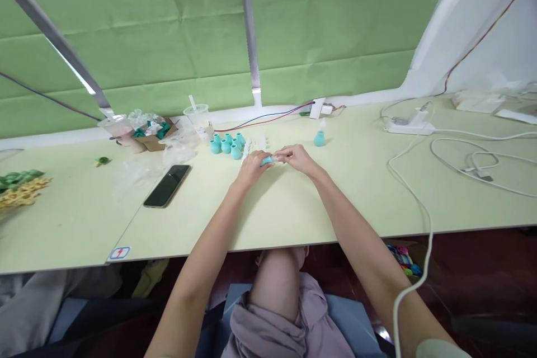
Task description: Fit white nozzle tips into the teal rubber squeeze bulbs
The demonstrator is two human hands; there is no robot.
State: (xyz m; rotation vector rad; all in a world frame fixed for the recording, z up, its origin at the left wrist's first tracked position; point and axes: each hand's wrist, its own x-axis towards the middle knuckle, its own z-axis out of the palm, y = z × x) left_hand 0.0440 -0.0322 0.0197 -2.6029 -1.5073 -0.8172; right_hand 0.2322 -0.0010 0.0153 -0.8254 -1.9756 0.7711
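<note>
My left hand [250,170] is closed around a small teal bulb [266,161], held on its side just above the table. A clear nozzle [276,159] sits at the bulb's right end, pinched by the fingertips of my right hand [297,158]; how far it goes in cannot be made out. Beyond my left hand, several teal bulbs [226,146] stand upright in a group with their necks up. Small whitish clear pieces [255,144] lie beside them, partly hidden by the hand. To the right, one teal bulb with a clear tip [319,137] stands upright.
A phone [166,185] lies left of my forearm. Behind it are a plastic cup [197,117], another cup [126,133] and a cardboard box [157,142]. On the right, a power strip [409,126] and a white cable [413,193] cross the table [293,218].
</note>
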